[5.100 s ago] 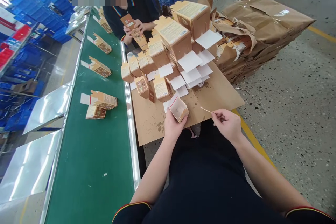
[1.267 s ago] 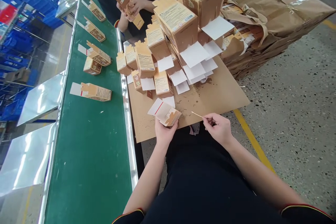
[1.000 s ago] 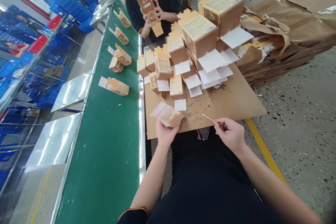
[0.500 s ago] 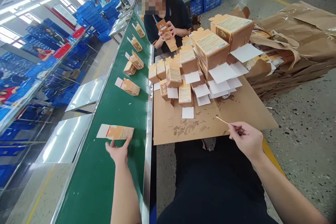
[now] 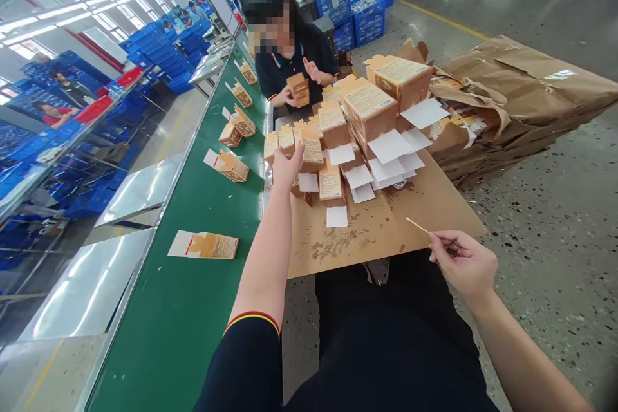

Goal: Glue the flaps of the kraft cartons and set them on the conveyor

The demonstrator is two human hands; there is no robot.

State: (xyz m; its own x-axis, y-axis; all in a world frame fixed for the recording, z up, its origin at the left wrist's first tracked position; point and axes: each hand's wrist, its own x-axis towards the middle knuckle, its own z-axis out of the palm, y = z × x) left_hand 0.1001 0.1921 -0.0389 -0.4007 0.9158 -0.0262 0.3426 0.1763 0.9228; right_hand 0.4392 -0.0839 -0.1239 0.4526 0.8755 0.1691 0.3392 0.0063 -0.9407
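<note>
Reaching across from the green conveyor belt (image 5: 193, 283), where a finished carton (image 5: 205, 245) lies flat, I have my left hand (image 5: 286, 164) closing on a small upright carton (image 5: 309, 147) in the stack on the worktop (image 5: 386, 232). I'd grip it low and lift straight, sparing its neighbours. My right hand (image 5: 466, 265) pinches a thin stick (image 5: 418, 226).

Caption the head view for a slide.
Left hand reaches a small carton in the stack; right hand pinches a thin stick beside a green conveyor.
</note>
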